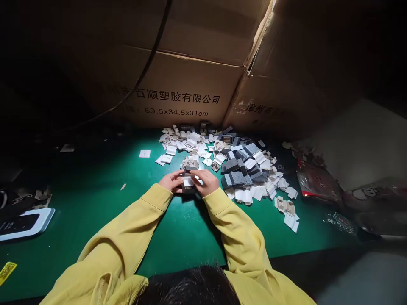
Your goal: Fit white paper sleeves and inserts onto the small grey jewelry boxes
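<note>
At the centre of the frame, a small dark-grey cardboard box with a white interior [189, 190] is held between both hands, low over or resting on the green, smooth surface [104, 182]; which of the two cannot be told. The left hand [171, 182] grips its left side with bent fingers. The right hand [206, 182] is closed on its right side, the thumb by the white interior and the fingers along the far edge. Gripping from opposite sides probably steadies so light a box and leaves its open top facing the person.

Just right of the right hand lies a loose heap of dark-grey, speckled cardboard boxes [235, 178], with creased white paper pieces [244, 196] around and beneath them, perhaps kept there for easy reach. A flat white square card [144, 153] lies apart, left of the heap. Large brown cardboard cartons [178, 76] across the top of the frame seem to act as a back wall for the heap. A white-edged device with a dark face [47, 218] sits at lower left, well apart from the hands.
</note>
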Demonstrator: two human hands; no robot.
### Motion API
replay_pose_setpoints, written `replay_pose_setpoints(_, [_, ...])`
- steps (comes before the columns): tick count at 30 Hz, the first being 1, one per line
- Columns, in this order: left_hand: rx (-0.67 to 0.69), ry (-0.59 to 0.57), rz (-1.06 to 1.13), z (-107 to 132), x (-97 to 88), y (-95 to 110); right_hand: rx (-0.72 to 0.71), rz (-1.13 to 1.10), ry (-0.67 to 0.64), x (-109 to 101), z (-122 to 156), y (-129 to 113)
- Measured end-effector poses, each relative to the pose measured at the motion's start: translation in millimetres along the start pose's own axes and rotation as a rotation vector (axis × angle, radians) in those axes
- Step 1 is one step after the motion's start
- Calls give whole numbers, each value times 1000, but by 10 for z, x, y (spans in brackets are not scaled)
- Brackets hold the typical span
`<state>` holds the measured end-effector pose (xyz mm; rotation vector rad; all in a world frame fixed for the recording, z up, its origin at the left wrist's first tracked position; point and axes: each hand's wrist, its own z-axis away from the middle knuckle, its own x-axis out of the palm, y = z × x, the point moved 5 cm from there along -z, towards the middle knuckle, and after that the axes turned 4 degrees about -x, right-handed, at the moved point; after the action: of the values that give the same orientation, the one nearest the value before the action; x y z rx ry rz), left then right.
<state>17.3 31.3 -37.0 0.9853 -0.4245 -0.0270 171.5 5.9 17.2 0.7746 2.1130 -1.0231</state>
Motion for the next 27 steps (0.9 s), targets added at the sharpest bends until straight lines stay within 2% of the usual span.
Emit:
replay_pose_setpoints(2, [-8,10,-16,8,7,0,-23,74,-20,-6,-4,-11])
replay_pose_setpoints(6, [0,19,-47,-18,11,-14,-35,198,-148,10,7,-76])
replay_pose_setpoints(13, [-27,44,-40,-90,-6,-70,52,311,-322,31,-22,-130])
replay_pose_setpoints(20, [48,-6,-68,48,64,24,122,367,-346,94,-47,-149])
replay_pose_setpoints(27, [80,16,-108,77,62,58,117,251,-252,182,-35,-94])
